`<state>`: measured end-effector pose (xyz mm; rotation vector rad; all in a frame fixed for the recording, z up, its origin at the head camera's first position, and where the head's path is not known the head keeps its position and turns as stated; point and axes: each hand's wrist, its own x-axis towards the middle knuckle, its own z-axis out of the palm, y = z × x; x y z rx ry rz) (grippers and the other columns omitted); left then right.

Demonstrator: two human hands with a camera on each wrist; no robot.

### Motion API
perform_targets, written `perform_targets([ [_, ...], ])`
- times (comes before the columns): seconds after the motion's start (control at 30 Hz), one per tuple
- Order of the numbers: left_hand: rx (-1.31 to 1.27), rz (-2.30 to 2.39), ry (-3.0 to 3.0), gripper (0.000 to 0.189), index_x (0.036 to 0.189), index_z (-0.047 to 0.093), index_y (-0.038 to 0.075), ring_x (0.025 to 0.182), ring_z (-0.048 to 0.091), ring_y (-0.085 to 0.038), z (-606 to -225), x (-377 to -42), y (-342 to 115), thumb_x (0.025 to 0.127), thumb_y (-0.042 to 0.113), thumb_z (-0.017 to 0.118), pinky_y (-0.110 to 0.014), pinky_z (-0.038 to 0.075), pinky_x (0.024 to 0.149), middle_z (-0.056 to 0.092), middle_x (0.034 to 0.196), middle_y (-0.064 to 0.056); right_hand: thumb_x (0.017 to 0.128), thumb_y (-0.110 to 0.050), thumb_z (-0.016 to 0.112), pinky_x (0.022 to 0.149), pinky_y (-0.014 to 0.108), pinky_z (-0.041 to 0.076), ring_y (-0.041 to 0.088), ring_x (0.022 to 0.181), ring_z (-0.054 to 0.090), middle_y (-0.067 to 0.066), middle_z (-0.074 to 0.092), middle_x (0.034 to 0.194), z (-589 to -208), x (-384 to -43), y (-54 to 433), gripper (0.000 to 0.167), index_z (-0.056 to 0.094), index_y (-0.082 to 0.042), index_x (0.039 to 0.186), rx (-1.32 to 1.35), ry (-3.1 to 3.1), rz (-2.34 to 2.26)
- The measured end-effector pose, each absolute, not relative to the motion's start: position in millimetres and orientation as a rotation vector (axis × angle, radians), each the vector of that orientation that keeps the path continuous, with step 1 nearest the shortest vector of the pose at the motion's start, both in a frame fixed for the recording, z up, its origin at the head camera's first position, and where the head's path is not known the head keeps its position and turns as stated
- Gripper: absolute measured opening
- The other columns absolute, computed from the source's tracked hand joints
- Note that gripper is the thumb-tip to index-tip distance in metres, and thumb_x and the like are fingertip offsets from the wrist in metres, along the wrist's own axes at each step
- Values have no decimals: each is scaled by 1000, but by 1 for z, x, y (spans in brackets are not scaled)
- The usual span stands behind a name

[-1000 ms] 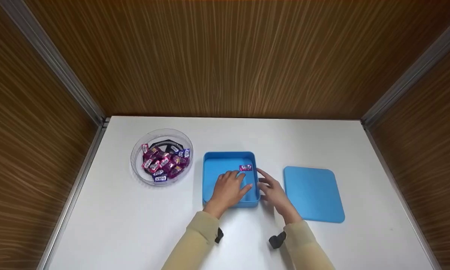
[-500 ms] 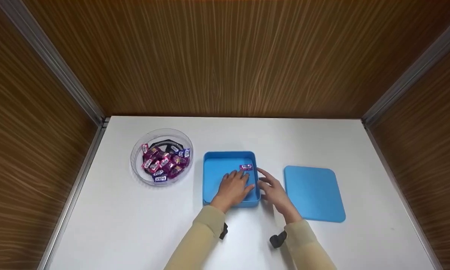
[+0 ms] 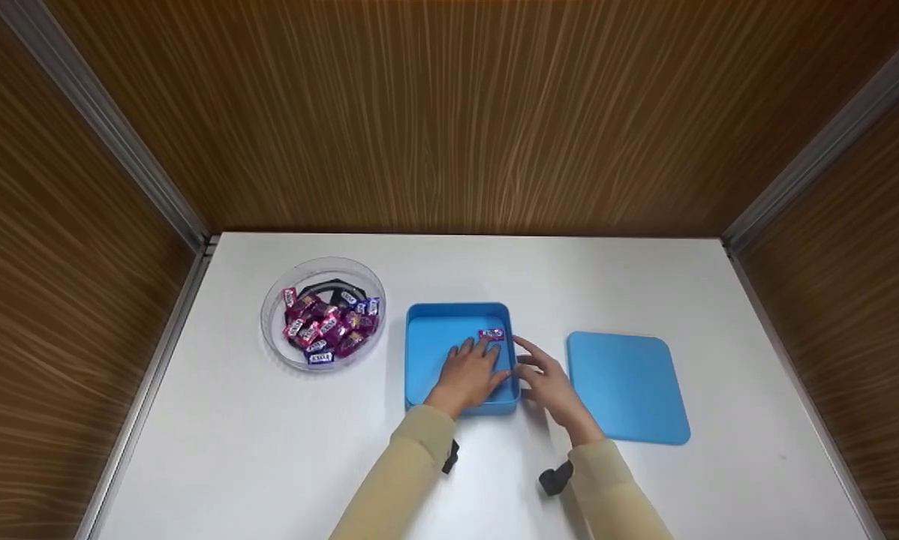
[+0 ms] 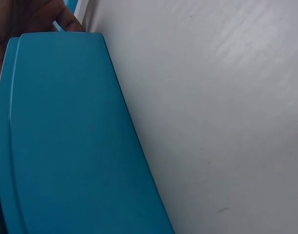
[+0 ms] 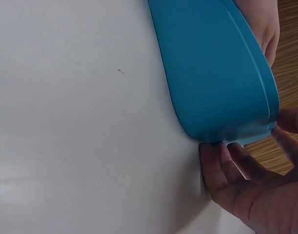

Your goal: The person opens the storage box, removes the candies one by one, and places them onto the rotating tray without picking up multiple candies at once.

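Note:
My left hand lies inside the square blue box, palm down with its fingers spread. Its fingertips reach to a small pink wrapped candy near the box's right wall; what lies under the palm is hidden. Along the outside of that wall, my right hand touches the box with its fingertips. From the right wrist view, the right hand has its fingers against the box's rounded end. Most of the left hand is hidden behind the box wall in the left wrist view.
A round clear bowl stands left of the box, holding several pink, purple and blue wrapped candies. A flat blue lid lies on the white table to the right. Wood-patterned panels enclose the table's back and sides.
My left hand has shifted slightly right within the box, its fingertips now closer to the pink candy. The right hand stays at the box's right side.

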<state>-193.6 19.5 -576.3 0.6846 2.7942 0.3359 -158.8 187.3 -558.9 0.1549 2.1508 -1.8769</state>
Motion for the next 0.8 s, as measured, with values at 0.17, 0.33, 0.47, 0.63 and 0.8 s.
perform_targets([
  [0.17,680,354,2783,59,149,43,12,142,30,-32,-576,-194,19,102,49,43,-52,29,111,36,154,-11,95,-6,54,89,55,49,40,119,53,24,50,133,-586,-166,193,56,44,-19,149,188,2148,-1885],
  [0.33,720,404,2814,55,144,48,5,137,38,-32,-573,-193,17,100,39,54,-46,31,111,45,144,-17,96,-7,54,90,57,48,42,122,52,23,49,136,-585,-167,194,56,44,-21,149,198,2146,-1869],
  [0.47,754,421,2857,50,138,54,1,125,51,-31,-572,-192,15,98,32,60,-43,36,108,53,132,-17,96,-6,53,91,58,47,44,123,51,24,47,138,-585,-167,194,56,43,-18,150,209,2135,-1867],
  [0.63,752,386,2903,35,124,65,2,113,58,-30,-570,-192,10,98,25,59,-44,37,107,58,123,-14,95,-2,51,91,57,48,47,124,49,28,45,138,-571,-164,191,59,38,-12,151,210,2116,-1864],
  [0.8,702,398,2928,25,113,70,2,105,58,-29,-568,-190,4,99,19,58,-40,43,102,60,118,-14,94,-1,51,92,57,47,47,124,48,30,44,138,-549,-159,186,59,38,-9,151,198,2117,-1841],
])
